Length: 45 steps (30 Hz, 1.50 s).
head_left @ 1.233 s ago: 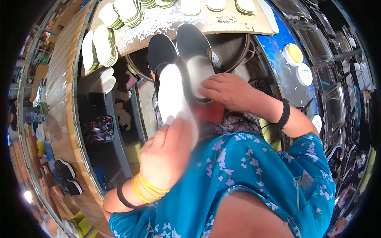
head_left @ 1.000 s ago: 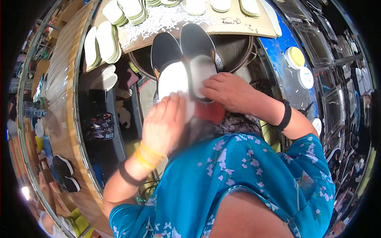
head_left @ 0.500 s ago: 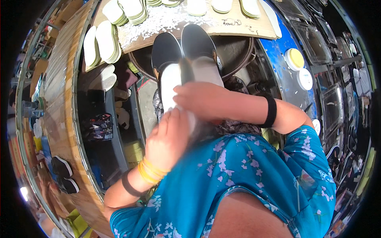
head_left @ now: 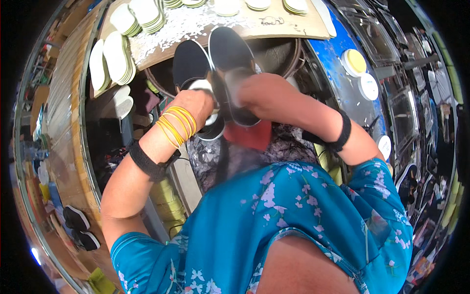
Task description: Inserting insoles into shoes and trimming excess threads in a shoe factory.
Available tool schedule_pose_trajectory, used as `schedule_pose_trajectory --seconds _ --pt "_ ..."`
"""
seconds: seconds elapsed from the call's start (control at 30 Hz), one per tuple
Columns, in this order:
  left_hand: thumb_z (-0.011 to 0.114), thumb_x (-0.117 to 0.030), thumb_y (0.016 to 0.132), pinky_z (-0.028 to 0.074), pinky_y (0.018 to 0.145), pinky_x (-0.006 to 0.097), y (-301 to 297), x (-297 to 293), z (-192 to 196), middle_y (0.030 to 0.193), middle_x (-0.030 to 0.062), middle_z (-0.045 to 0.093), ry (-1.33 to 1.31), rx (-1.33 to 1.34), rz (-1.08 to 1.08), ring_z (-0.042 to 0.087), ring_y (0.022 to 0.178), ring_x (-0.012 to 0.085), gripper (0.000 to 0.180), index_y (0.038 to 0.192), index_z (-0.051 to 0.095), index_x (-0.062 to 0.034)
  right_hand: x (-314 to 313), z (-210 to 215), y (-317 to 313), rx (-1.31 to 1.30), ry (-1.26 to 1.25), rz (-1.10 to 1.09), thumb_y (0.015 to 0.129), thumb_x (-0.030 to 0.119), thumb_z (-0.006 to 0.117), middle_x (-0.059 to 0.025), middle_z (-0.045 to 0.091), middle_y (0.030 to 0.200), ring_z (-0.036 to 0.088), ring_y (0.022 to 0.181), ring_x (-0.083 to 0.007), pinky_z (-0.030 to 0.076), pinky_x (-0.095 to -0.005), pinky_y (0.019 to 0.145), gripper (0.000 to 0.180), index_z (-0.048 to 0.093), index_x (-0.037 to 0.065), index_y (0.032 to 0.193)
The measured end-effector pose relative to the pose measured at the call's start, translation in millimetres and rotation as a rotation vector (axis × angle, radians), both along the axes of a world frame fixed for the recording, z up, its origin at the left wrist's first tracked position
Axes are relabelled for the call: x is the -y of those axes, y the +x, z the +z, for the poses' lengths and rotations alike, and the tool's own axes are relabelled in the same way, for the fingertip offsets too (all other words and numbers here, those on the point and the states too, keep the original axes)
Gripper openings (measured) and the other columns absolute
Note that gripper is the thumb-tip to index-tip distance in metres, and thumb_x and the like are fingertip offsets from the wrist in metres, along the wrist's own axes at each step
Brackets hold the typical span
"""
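Two black slip-on shoes lie side by side, toes pointing away: a left shoe [head_left: 190, 61] and a right shoe [head_left: 229, 49]. My left hand [head_left: 193, 107] is closed at the left shoe's opening, its fingers curled down on a white insole [head_left: 200, 86] inside. My right hand [head_left: 264, 90] is curled at the opening of the right shoe, its fingers partly hidden and blurred. Beside them, a pale insole [head_left: 238, 81] shows as a smear. Below the shoes, a red cloth piece [head_left: 252, 135] rests on dark patterned fabric [head_left: 205, 159] over my lap.
Ahead, a wooden board [head_left: 293, 30] carries stacks of pale insoles [head_left: 119, 58] and scattered white bits. A dark round tub [head_left: 279, 54] stands under its edge. On the blue surface [head_left: 329, 63] to the right are round containers [head_left: 353, 62]. Another dark pair of shoes [head_left: 76, 218] sits at left.
My hands were close together over the white insoles sticking out of the shoes. Now they are apart, one at each shoe opening, with the insoles mostly inside. The view has shifted slightly.
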State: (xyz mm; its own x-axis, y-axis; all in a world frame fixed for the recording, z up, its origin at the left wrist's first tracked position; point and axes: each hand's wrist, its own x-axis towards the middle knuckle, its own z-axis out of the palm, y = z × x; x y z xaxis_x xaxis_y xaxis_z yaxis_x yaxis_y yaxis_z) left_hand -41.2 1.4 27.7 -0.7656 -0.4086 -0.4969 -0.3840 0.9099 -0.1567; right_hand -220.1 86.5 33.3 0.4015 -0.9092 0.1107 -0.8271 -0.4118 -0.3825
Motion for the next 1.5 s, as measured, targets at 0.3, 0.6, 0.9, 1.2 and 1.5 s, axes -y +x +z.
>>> schedule_pose_trajectory --seconds 0.3,0.6,0.9,1.2,1.5 --pt "0.072 -0.017 0.06 0.049 0.071 0.033 -7 22 0 0.082 0.0134 0.061 0.653 0.014 0.281 0.059 0.077 0.0221 0.04 0.09 0.054 0.004 45 -21 25 -0.389 0.568 0.267 0.071 0.011 0.052 -0.0159 0.063 0.077 0.061 0.071 -0.0302 0.048 -0.0384 0.064 0.017 0.066 0.004 0.08" --pt "0.057 -0.044 0.078 0.053 0.053 0.029 -18 19 -7 0.092 0.0184 0.058 1.015 -0.626 1.18 0.063 0.064 0.0205 0.069 0.12 0.038 0.0075 29 -14 6 -0.283 0.143 0.37 0.062 0.012 0.058 -0.0104 0.06 0.064 0.06 0.061 -0.0265 0.047 -0.0356 0.052 0.008 0.061 0.005 0.06" --pt "0.055 -0.019 0.076 0.047 0.057 0.044 1 -15 -17 0.067 0.0256 0.055 0.202 -0.818 0.635 0.057 0.069 0.0401 0.019 0.082 0.056 -0.001 -12 21 -11 0.297 -0.052 -0.022 0.071 0.011 0.058 -0.0109 0.058 0.078 0.054 0.079 -0.0291 0.041 -0.0375 0.078 0.017 0.06 0.007 0.087" --pt "0.059 -0.011 0.075 0.044 0.052 0.036 118 46 110 0.062 0.0222 0.053 -0.069 -0.865 0.629 0.058 0.058 0.0336 0.014 0.076 0.055 0.0028 -1 14 -38 0.31 0.001 -0.23 0.07 0.011 0.06 -0.0124 0.06 0.082 0.055 0.08 -0.0321 0.042 -0.0406 0.073 0.016 0.062 0.006 0.085" --pt "0.057 -0.027 0.075 0.045 0.079 0.042 261 347 153 0.091 0.0233 0.059 -0.953 -0.962 1.061 0.056 0.089 0.0387 0.029 0.093 0.06 -0.0034 57 -12 -20 0.186 0.135 -0.087 0.068 0.009 0.061 -0.0101 0.059 0.08 0.054 0.079 -0.0302 0.042 -0.0394 0.073 0.02 0.061 0.006 0.088"
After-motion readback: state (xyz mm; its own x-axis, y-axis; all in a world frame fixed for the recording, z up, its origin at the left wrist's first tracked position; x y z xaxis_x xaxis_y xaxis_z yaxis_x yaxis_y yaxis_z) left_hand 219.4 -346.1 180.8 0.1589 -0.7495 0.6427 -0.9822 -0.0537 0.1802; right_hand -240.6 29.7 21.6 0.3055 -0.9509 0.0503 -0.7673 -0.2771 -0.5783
